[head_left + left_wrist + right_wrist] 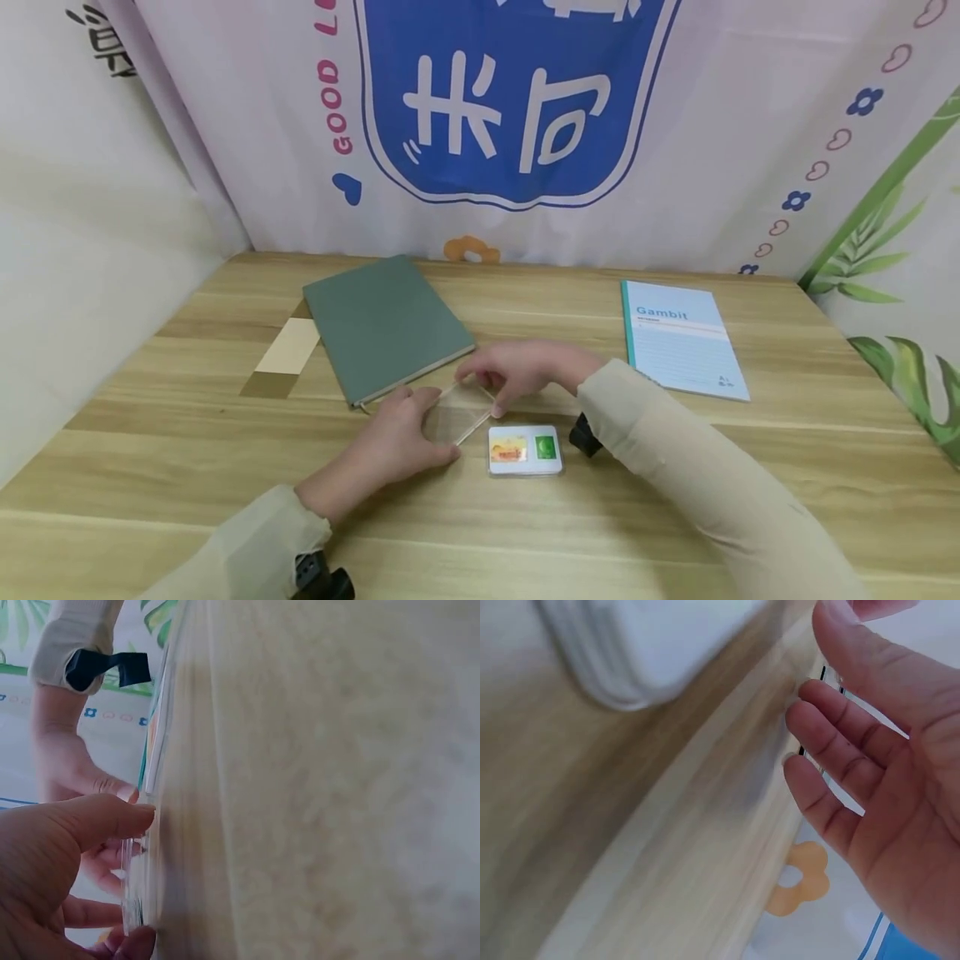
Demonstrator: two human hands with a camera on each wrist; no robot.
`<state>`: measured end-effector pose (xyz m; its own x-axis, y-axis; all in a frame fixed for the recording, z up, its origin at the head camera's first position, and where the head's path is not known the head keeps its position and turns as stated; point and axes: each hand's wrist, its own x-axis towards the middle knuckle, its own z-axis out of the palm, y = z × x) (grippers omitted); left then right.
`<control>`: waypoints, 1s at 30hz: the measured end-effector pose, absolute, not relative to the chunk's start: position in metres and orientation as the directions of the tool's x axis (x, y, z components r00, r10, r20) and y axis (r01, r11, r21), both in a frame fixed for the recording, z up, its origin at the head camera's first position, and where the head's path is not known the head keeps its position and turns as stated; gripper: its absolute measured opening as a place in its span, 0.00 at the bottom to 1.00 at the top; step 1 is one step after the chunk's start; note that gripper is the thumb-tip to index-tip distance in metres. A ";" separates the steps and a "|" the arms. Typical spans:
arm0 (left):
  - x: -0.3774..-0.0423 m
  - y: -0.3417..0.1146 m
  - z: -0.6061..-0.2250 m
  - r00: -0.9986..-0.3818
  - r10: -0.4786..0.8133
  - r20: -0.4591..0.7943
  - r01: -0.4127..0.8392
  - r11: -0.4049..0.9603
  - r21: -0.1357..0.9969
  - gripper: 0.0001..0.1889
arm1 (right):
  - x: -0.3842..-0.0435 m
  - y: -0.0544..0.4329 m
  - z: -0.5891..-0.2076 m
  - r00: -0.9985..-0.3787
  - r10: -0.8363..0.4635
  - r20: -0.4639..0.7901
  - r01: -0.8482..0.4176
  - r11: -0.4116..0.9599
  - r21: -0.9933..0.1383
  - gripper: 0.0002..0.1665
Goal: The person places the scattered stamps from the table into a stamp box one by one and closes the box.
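A clear, flat rectangular plastic cover is between both hands, close above or on the wooden table. My left hand grips its left side, thumb at the near corner and fingers at the far one. The right hand pinches its far right edge between thumb and fingers; in the right wrist view the other fingers are loosely bent. Just right of the cover lies a white case with an orange-yellow picture and a green one. The left wrist view shows the cover edge-on.
A dark green hardcover notebook lies behind the left hand, close to the fingers. The light blue Gambit notebook is at the back right. A beige strip shows on the table at left. A printed cloth hangs behind.
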<state>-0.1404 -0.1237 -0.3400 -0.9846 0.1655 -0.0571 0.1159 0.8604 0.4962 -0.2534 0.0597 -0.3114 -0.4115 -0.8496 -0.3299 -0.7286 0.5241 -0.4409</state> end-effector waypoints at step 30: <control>-0.128 -0.097 -0.345 -0.906 0.377 0.193 0.393 0.577 0.716 0.38 | -0.166 0.144 -0.320 -0.760 -0.650 -0.020 -0.490 0.593 -0.639 0.40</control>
